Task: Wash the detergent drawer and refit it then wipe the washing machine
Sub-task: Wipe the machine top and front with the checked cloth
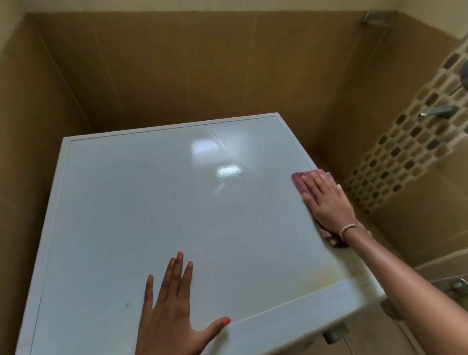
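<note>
The white top of the washing machine point(151, 211) fills the middle of the view, glossy with light reflections near its back. My right hand point(327, 200) lies flat on a pink cloth point(300, 182) at the top's right edge, pressing it against the surface; the cloth shows past the fingertips and under the wrist. My left hand point(173, 316) rests flat near the front edge, fingers spread, holding nothing. The detergent drawer is out of sight.
Tan tiled walls close in behind and to the left of the machine. On the right wall a mosaic tile strip point(409, 146) carries metal taps point(437, 112). A small fitting point(459, 285) sits low on the right.
</note>
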`<action>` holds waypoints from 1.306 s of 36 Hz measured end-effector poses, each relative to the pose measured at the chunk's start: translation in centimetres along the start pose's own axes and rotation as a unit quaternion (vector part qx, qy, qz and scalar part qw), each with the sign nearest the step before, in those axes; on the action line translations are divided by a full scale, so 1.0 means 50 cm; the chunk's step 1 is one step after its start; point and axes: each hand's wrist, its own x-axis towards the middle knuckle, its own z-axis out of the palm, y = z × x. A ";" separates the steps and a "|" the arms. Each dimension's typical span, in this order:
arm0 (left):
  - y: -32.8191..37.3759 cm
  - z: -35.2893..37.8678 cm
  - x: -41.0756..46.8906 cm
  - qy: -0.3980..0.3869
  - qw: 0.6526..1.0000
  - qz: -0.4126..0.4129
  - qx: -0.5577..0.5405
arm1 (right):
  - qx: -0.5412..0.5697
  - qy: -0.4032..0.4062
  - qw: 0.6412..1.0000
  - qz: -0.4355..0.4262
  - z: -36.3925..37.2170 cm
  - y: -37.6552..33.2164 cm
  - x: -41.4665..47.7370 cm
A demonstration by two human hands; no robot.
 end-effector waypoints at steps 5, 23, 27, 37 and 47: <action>-0.006 -0.029 0.130 0.038 0.999 -0.024 -0.005 | 0.018 0.007 0.998 0.068 -0.002 -0.084 0.135; -0.030 -0.024 0.354 0.065 0.997 -0.032 -0.011 | 0.029 -0.021 0.997 -0.069 -0.006 -0.069 0.185; -0.030 -0.022 0.359 0.066 0.997 -0.033 -0.008 | 0.003 0.009 1.000 0.010 -0.018 -0.129 0.314; -0.029 -0.028 0.363 0.069 0.997 -0.033 -0.018 | 0.018 -0.014 0.965 -0.262 0.016 -0.304 0.266; -0.028 -0.029 0.362 0.061 0.997 -0.035 0.007 | 0.007 -0.026 0.972 -0.234 0.009 -0.319 0.279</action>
